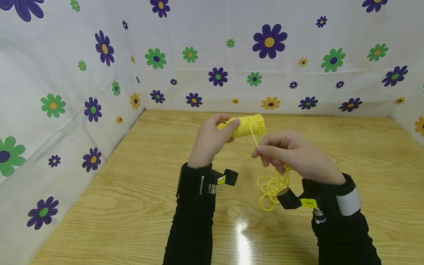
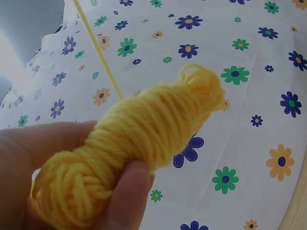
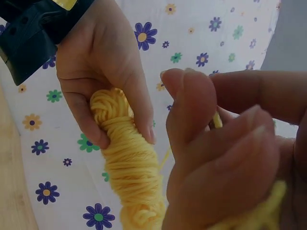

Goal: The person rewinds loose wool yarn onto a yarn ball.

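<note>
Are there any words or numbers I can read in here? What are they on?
No words or numbers can be read for sure.
Yellow label on the right wrist camera: dark marks, too small and blurred to read.
Yellow sticker on the left wrist camera: too small to read.
Yellow yarn skein: no writing shows.
Flowered cloth: flowers, no writing to see.

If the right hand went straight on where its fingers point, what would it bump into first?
Probably the left hand, which grips the yarn bundle, though depth is hard to judge from here.
</note>
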`<state>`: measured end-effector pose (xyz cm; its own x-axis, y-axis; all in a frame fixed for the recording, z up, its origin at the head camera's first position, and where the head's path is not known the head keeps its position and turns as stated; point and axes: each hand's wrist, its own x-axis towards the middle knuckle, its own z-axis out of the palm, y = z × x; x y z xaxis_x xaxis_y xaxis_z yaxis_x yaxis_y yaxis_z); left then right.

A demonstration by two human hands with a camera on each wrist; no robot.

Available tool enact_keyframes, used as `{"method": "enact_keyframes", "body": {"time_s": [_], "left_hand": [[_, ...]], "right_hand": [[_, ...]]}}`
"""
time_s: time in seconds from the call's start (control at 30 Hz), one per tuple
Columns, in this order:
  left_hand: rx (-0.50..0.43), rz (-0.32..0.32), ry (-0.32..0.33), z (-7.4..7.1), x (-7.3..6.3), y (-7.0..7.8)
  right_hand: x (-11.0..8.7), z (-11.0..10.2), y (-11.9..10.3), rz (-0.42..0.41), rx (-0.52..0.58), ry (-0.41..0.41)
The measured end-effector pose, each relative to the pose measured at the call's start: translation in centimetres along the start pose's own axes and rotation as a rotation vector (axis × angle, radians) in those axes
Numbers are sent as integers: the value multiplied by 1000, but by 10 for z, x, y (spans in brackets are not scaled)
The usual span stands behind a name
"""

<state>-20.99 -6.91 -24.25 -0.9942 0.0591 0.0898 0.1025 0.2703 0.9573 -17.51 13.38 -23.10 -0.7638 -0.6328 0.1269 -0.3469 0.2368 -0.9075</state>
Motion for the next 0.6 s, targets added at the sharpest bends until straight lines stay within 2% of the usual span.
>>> {"method": "enact_keyframes", "body": {"time_s": [0.17,0.37,0.6], "left_hand": [[-118,32,7,-3,-1,2],[-221,45,5,-6,-2,4],[-322,52,-56,-9,-3,5]], "right_hand": [[3,0,3,48,-61,-53],[8,0,9,48,-92,-128],[14,-2,18,87,-106,-161]]}}
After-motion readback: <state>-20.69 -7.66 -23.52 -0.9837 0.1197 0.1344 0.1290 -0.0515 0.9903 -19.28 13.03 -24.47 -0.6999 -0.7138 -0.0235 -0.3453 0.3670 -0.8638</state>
